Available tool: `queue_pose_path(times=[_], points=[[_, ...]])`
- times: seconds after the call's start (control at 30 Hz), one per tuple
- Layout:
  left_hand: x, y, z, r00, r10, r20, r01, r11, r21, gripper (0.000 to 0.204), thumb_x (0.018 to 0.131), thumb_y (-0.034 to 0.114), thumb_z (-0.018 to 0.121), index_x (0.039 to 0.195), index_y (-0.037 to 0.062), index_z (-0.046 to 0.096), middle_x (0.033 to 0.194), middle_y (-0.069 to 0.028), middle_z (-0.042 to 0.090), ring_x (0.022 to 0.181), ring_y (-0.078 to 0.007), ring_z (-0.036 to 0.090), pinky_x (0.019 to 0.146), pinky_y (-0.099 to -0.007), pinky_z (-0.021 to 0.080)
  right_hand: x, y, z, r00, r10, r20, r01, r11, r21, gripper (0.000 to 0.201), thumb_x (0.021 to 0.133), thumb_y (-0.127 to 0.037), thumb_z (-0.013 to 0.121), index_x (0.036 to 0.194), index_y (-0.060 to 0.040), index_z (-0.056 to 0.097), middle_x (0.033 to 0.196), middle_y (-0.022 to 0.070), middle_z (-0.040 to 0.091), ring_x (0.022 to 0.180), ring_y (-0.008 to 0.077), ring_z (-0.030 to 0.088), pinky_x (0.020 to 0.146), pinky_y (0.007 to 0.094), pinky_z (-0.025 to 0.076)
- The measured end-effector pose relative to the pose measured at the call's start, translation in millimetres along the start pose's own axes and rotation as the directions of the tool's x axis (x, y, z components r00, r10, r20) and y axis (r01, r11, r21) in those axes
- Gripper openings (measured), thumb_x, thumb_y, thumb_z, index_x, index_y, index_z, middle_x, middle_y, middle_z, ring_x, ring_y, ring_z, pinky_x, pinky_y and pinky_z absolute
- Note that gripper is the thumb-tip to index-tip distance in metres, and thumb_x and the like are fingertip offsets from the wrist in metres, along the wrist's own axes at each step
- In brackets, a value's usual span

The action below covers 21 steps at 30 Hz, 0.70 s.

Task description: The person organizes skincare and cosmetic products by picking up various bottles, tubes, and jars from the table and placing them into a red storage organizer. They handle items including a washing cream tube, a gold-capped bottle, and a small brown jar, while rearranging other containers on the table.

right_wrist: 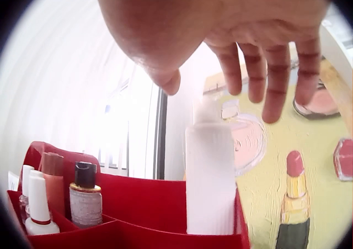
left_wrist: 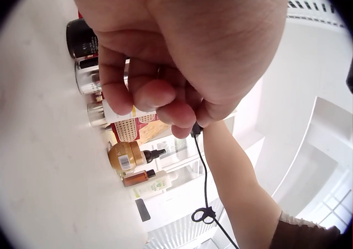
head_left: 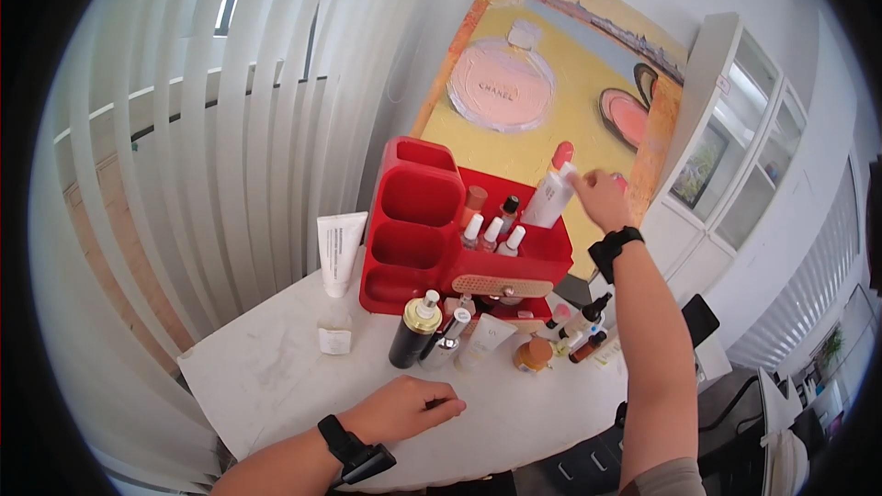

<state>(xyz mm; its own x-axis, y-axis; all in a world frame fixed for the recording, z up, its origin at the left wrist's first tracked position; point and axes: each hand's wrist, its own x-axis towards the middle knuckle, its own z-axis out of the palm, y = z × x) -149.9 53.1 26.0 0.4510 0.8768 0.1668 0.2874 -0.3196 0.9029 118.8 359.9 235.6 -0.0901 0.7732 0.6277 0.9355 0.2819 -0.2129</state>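
A white bottle (head_left: 549, 197) with a white cap stands in the right compartment of a red organizer (head_left: 413, 211). My right hand (head_left: 601, 199) is at the bottle's top; in the right wrist view its fingers (right_wrist: 274, 83) are spread and the thumb is apart from them, with the bottle (right_wrist: 209, 177) below. Over the front of the white table, my left hand (head_left: 401, 409) has loosely curled fingers (left_wrist: 154, 94) and holds nothing. Nail polish bottles (head_left: 491, 234) with white caps, a black-capped one (right_wrist: 85, 196) and a brownish-capped one (right_wrist: 52, 177) stand in the organizer.
On the table (head_left: 276, 395) stand a white tube (head_left: 340, 253), a black pump bottle (head_left: 416, 331), a silver bottle (head_left: 447, 340), another tube (head_left: 484, 342), an orange-lidded jar (head_left: 533, 355) and small dark bottles (head_left: 588, 314). A painting (head_left: 551, 64) leans behind; blinds (head_left: 211, 129) hang left.
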Motion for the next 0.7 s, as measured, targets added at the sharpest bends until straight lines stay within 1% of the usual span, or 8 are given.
queue_pose_path(times=[0.13,0.23,0.27,0.37,0.4,0.43,0.5,0.7], points=[[0.6,1.6,-0.7,1.0,-0.008,0.005,0.008,1.0,0.011,0.027,0.102,0.028,0.062,0.104,0.0027,0.071,0.076,-0.006,0.067,0.068,-0.0121,0.06,0.066,-0.0279,0.05,-32.6,6.0,-40.2,0.986,-0.1,-0.135,0.125,0.973,0.192,0.041,0.092,-0.037,0.068,0.099,0.0035,0.068,0.097,0.0224,0.071,0.09,0.0337,0.07,0.079,0.0426,0.053],[1.6,3.7,-2.1,0.999,-0.034,0.002,0.034,0.999,-0.014,0.026,0.101,0.027,0.064,0.104,0.0021,0.071,0.077,-0.0057,0.067,0.068,-0.0113,0.06,0.066,-0.0276,0.05,-93.3,-0.9,-58.9,0.967,-0.255,0.005,0.252,0.959,0.129,0.03,0.094,-0.032,0.065,0.095,-0.0016,0.068,0.082,0.0175,0.07,0.077,0.0341,0.069,0.07,0.0425,0.053],[1.3,4.9,-2.0,0.999,-0.05,0.0,0.05,0.998,-0.03,0.025,0.101,0.025,0.065,0.104,0.0019,0.071,0.078,-0.0051,0.068,0.069,-0.0106,0.06,0.066,-0.0273,0.049,-113.1,-3.5,-61.6,0.949,-0.286,0.136,0.281,0.958,0.05,0.03,0.095,-0.033,0.063,0.094,-0.0027,0.068,0.081,0.0183,0.07,0.077,0.0366,0.069,0.069,0.0446,0.053],[0.4,3.5,-0.4,0.998,-0.066,-0.002,0.066,0.996,-0.065,0.022,0.1,0.022,0.065,0.104,0.0014,0.072,0.079,-0.0039,0.068,0.07,-0.0091,0.06,0.066,-0.0266,0.049,-172.4,-3.3,-51.5,0.853,-0.293,0.432,0.326,0.945,-0.003,0.029,0.094,-0.034,0.062,0.092,-0.0053,0.068,0.079,0.017,0.07,0.079,0.037,0.068,0.071,0.0466,0.054],[0.3,2.6,0.5,0.998,-0.061,-0.009,0.06,0.995,-0.083,0.021,0.1,0.021,0.066,0.104,0.0012,0.072,0.079,-0.0032,0.068,0.071,-0.0083,0.06,0.066,-0.0261,0.049,-189.0,-10.0,-53.1,0.818,-0.226,0.529,0.257,0.966,0.015,0.03,0.093,-0.035,0.063,0.095,-0.0051,0.066,0.085,0.0159,0.07,0.08,0.0367,0.069,0.07,0.0475,0.055],[0.6,2.2,1.1,0.998,-0.063,0.0,0.063,0.995,-0.079,0.021,0.1,0.021,0.066,0.104,0.0012,0.072,0.079,-0.0032,0.068,0.071,-0.0083,0.06,0.066,-0.0261,0.049,-203.2,-5.8,-45.1,0.821,-0.218,0.528,0.247,0.969,0.016,0.03,0.093,-0.035,0.063,0.095,-0.0051,0.066,0.085,0.0159,0.07,0.08,0.0367,0.069,0.07,0.0475,0.055],[1.4,2.4,2.0,0.997,-0.077,0.0,0.076,0.993,-0.085,0.019,0.1,0.019,0.066,0.104,0.0012,0.072,0.079,-0.0026,0.068,0.072,-0.0072,0.06,0.066,-0.0254,0.048,-226.3,6.3,-26.8,0.814,-0.375,0.443,0.442,0.895,-0.055,0.036,0.092,-0.039,0.065,0.102,-0.0046,0.064,0.094,0.0155,0.069,0.081,0.0362,0.07,0.069,0.0482,0.056],[0.8,0.5,3.9,0.998,-0.07,0.005,0.07,0.993,-0.093,0.019,0.1,0.019,0.065,0.103,0.0017,0.072,0.079,-0.0025,0.068,0.071,-0.0068,0.059,0.065,-0.025,0.048,-243.4,9.4,-10.3,0.761,-0.278,0.587,0.363,0.931,-0.029,0.044,0.092,-0.044,0.067,0.11,-0.0044,0.06,0.103,0.0143,0.066,0.083,0.0358,0.071,0.067,0.0482,0.057]])
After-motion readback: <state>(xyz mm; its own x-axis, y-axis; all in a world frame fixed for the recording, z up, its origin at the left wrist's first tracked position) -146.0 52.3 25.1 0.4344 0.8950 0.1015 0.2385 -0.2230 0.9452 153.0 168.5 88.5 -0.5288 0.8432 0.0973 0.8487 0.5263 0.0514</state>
